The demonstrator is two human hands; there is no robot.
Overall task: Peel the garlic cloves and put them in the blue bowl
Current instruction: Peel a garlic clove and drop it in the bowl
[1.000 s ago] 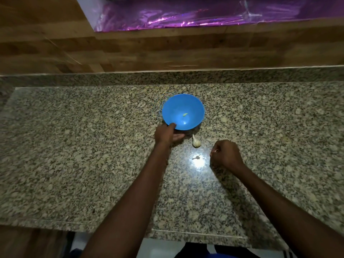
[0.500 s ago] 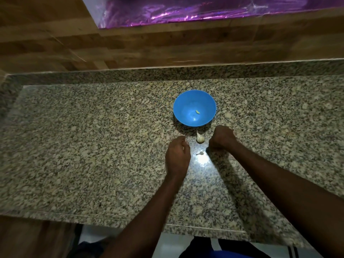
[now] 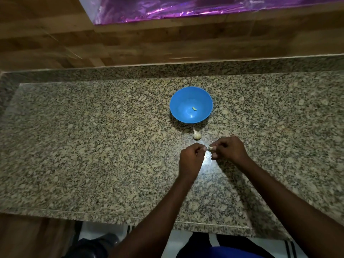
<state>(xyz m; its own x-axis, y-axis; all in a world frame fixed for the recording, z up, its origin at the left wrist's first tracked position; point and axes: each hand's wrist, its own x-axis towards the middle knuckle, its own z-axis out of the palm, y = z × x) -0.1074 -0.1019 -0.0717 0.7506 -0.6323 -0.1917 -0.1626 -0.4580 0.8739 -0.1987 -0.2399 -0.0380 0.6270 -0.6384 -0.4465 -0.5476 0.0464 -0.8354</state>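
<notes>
Between my two hands, just above the speckled granite tabletop (image 3: 93, 146), sits the garlic clove (image 3: 210, 147) I am working on: a small pale piece pinched in the curled fingers of my right hand (image 3: 229, 150). My left hand (image 3: 191, 159) is closed beside it, its fingertips meeting the clove's near end; I judge it is nipping at the skin, though the contact is too small to see clearly. A little farther from me, the rest of the garlic (image 3: 196, 134) lies on the tabletop, a whitish lump with a pointed tip, near my hands but apart from them. Just beyond it stands the blue bowl (image 3: 178, 112), upright, with one peeled clove (image 3: 194, 108) lying pale yellow in its bottom. Behind the tabletop runs a wooden wall (image 3: 167, 40) topped by a shiny purple sheet (image 3: 186, 8). By my reckoning the task is early: one clove done, one in hand, more waiting. The risk from here is the clove slipping out of so slight a pinch when the skin gives way, and rolling across the smooth stone or off its near edge. A hard tug could also jolt a hand into the loose garlic or the light bowl.
</notes>
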